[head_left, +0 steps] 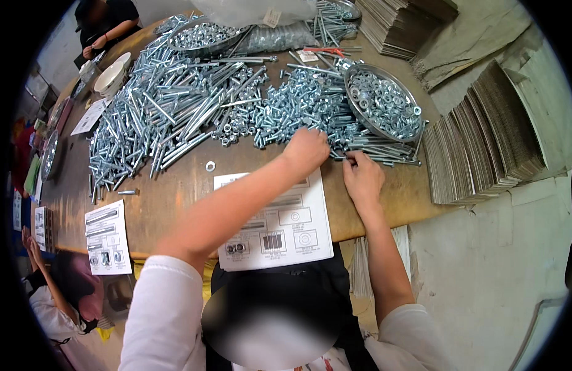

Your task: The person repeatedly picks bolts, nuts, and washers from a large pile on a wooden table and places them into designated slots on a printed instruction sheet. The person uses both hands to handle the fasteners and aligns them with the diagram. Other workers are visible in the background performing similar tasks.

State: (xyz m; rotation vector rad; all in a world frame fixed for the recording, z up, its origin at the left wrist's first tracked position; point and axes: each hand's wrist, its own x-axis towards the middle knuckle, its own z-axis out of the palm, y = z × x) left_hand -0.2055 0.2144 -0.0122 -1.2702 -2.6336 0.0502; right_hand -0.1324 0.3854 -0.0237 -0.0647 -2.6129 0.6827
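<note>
My left hand [306, 150] is at the front edge of a pile of short bolts [301, 102], its fingers curled down. What those fingers hold, if anything, is hidden beneath them. Just to its right, my right hand [364, 175] bends over the table with thumb and fingers drawn together near the bolts. Something small and dark shows at its fingertips, too small to name. Below my left forearm lie printed sheets [311, 216] with pictures of hardware, partly covered by the arm. A metal tray of washers [385, 102] stands beyond my right hand.
Long bolts [175, 111] and nuts [233, 133] spread across the wooden table [175, 191]. A single washer [210, 166] lies near the sheets. Stacked flat cardboard [484, 136] stands at the right. One person [106, 28] sits far left; another person's arm [51, 278] shows at near left.
</note>
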